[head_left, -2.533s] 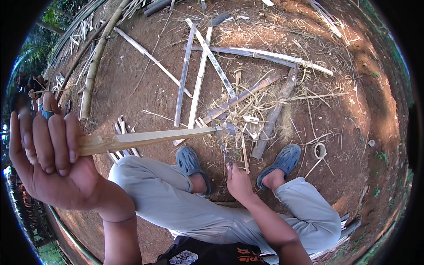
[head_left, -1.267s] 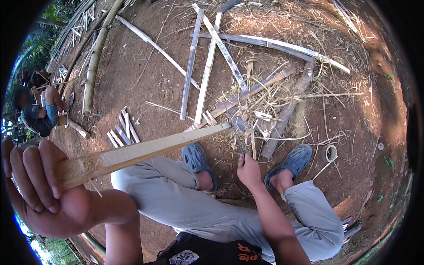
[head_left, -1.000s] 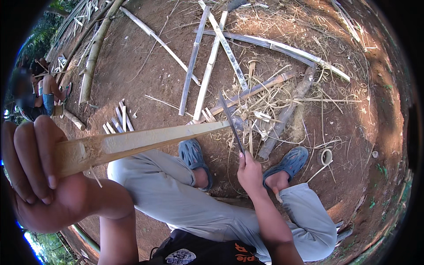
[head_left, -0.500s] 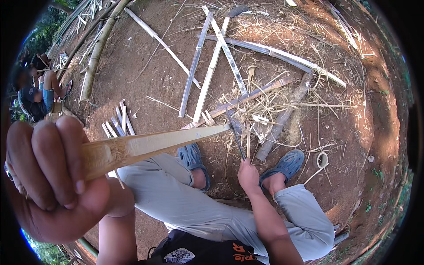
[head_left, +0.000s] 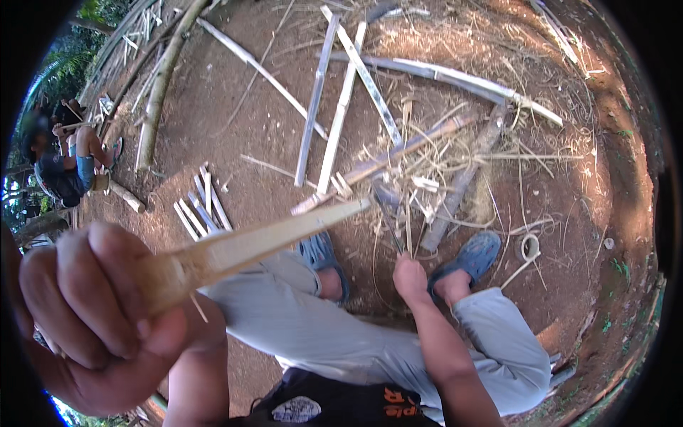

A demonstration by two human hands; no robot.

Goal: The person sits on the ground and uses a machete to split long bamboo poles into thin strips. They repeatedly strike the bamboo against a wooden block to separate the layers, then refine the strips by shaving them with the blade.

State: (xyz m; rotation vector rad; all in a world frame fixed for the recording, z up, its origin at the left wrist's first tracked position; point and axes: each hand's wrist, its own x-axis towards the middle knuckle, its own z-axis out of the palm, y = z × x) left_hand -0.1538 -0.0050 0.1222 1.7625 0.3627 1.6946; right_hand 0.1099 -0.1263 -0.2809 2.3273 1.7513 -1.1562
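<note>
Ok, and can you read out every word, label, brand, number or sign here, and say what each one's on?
Black shirt: orange lettering, which I won't copy out.
Same shirt: pale rounded print, its details too blurred to read.
Bamboo piece in the left hand: no lettering visible.
Knife in the right hand: none that I can make out.

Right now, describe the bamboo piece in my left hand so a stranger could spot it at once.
Start at the pale grey trousers, then find the left hand at lower left. From it juts a thick pale-yellow bamboo strip, tapering rightward to a narrow tip. Unlike the long bamboo strips lying on the brown earth, this one is gripped.
</note>
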